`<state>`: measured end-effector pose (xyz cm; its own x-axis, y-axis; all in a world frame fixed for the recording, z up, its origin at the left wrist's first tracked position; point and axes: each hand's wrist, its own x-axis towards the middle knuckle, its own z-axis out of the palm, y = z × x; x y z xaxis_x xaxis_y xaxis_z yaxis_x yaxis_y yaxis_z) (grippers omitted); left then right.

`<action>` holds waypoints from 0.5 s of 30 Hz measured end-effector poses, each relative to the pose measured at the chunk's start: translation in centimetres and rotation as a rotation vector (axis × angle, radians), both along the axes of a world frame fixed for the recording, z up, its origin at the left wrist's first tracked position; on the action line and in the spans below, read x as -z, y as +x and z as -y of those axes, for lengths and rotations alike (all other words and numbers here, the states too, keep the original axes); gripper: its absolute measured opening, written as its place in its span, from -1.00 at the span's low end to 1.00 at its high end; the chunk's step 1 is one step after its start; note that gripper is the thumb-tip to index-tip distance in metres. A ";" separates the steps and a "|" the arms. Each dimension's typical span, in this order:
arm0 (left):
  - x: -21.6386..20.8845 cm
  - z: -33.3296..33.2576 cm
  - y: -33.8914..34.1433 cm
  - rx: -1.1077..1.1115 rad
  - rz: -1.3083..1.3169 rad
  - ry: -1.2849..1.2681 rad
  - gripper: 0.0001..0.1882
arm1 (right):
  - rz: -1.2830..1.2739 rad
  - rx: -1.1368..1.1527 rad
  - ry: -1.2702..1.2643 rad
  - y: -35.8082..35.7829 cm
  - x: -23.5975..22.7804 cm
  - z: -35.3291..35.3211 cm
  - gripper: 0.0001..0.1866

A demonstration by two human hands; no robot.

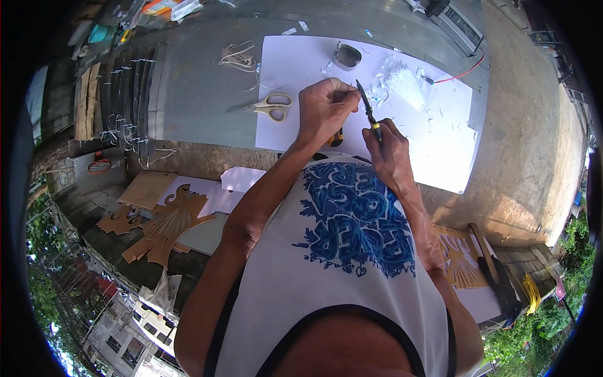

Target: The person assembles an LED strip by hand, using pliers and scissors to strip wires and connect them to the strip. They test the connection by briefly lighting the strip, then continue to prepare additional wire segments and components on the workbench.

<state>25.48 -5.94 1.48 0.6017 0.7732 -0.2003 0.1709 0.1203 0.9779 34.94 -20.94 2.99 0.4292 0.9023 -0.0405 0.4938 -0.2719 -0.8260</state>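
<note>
My left hand (326, 107) is closed above the near part of a white sheet (298, 56), its thumb and fingertips pinched together. Whatever small thing lies in the pinch cannot be made out. Beside those fingertips is the dark tip of slim black pliers (368, 110) with a yellow band. My right hand (391, 151) is wrapped round the pliers' handle end. A yellow-and-black tool (336, 137) lies partly hidden under my left wrist. Cream-handled scissors (274, 107) rest at the sheet's left edge. A roll of tape (347, 56) sits farther back.
Crumpled clear plastic (405, 87) and small scraps lie right of the pliers. Left of the sheet is a bundle of pale cord (239, 56). A red wire (461, 74) runs toward a black device (457, 26) at back right. Cut brown ornamental panels (173, 217) lie lower left.
</note>
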 end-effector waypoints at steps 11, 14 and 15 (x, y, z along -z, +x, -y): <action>-1.6 -1.6 0.1 0.285 0.204 -0.250 -0.81 | -0.163 0.132 0.004 -0.3 -1.1 0.6 -0.84; -2.1 -1.5 0.6 0.291 0.263 -0.392 -0.83 | -0.448 0.249 -0.053 -0.6 -1.3 0.7 -0.68; -2.3 -1.4 0.8 0.290 0.263 -0.391 -0.83 | -0.504 0.273 -0.058 -0.7 -0.9 0.9 -0.65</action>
<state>26.24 -4.57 3.74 0.8472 0.4669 -0.2535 0.0069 0.4674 0.8840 34.24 -21.86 3.89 0.5609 0.7518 -0.3466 -0.0509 -0.3866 -0.9209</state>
